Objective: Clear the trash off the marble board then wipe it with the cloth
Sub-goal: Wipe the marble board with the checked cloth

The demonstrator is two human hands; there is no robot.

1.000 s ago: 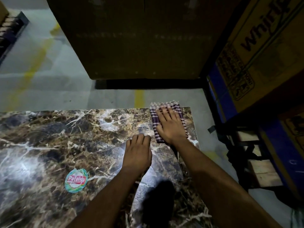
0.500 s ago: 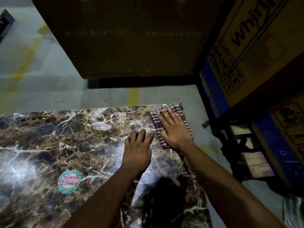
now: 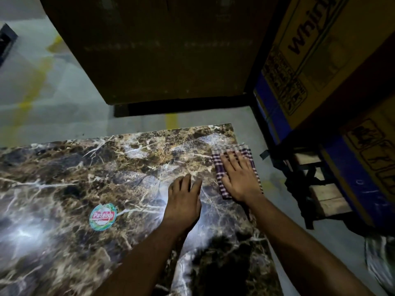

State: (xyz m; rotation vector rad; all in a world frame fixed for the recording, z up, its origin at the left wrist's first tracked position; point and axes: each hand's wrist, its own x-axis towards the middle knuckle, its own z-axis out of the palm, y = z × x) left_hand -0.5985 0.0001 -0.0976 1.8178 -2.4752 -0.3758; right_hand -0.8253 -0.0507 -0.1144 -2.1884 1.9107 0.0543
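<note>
A large plain cardboard box (image 3: 149, 50) looms at the far side of the scene, its bottom edge raised over a dark gap above the pale concrete floor (image 3: 42, 107), which carries smeared yellow paint marks. To the right stand two printed cartons, the upper Whirlpool carton (image 3: 320, 50) yellow with a blue band, the lower carton (image 3: 372, 163) bearing handling pictograms; they rest over a dark frame with wooden blocks (image 3: 327, 195) showing pale between its bars. These close off the right side just beyond the slab's edge. The marble board (image 3: 85, 167) fills the near left, a flat polished slab of brown and black stone laced with white veins, glossy where light strikes it. One round sticker (image 3: 103, 216), green-rimmed with a red label, lies flat on it left of the hands. One checked cloth (image 3: 222, 186), purple and white and folded into a rectangle, sits at the board's far right edge, partly overhanging it. The right hand (image 3: 239, 178) lies flat on the cloth, fingers spread and pressing down. The left hand (image 3: 183, 201) rests palm-down on bare marble just beside it, fingers loosely parted, grasping nothing.
</note>
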